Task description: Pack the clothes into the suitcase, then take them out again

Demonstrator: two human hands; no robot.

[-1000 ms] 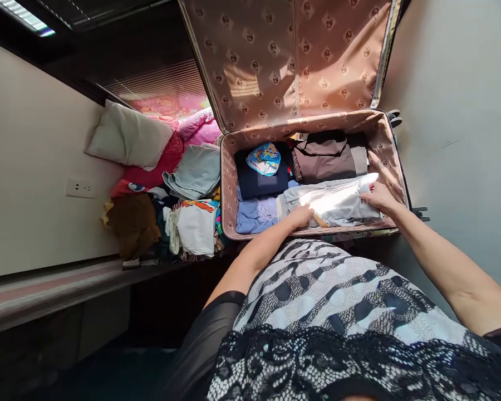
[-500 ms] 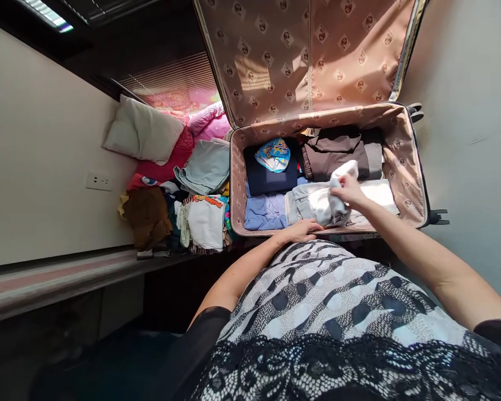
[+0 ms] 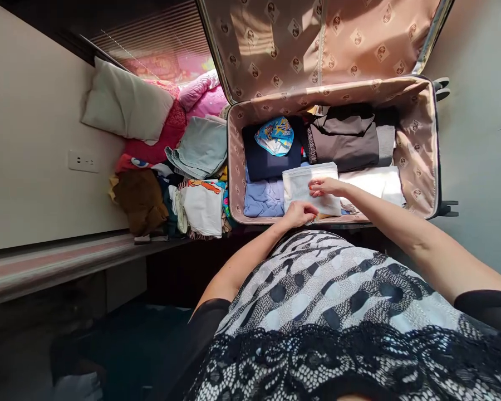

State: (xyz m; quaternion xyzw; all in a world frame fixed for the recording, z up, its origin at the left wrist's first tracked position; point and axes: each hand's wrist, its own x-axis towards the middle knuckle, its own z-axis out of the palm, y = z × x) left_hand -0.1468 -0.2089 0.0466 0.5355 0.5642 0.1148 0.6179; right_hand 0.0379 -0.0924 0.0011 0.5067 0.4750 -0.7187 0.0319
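A white folded cloth (image 3: 292, 189) with a banded top edge lies in the near middle of the open suitcase (image 3: 231, 167). My right hand (image 3: 328, 187) rests over it, fingers loosely bent and slightly apart. At the cloth's near edge, by the suitcase rim, is my left hand (image 3: 300, 213); its fingers curve to the right, tips close to the cloth. To the left of the cloth sits a folded periwinkle garment (image 3: 264, 199). White folded clothing (image 3: 378, 184) lies to the right, partly behind my right forearm.
Further back in the suitcase are a dark navy garment (image 3: 271, 166), a blue patterned cap (image 3: 274, 136) and dark brown clothing (image 3: 342, 145). Piled clothes (image 3: 202, 209) and a pillow (image 3: 127, 103) stand left of the case. The patterned lid (image 3: 284, 61) is raised.
The white cloth that was bunched in my right hand now lies spread flat. My right hand has moved left and let go. My left hand has lifted off the rim, fingers more curved.
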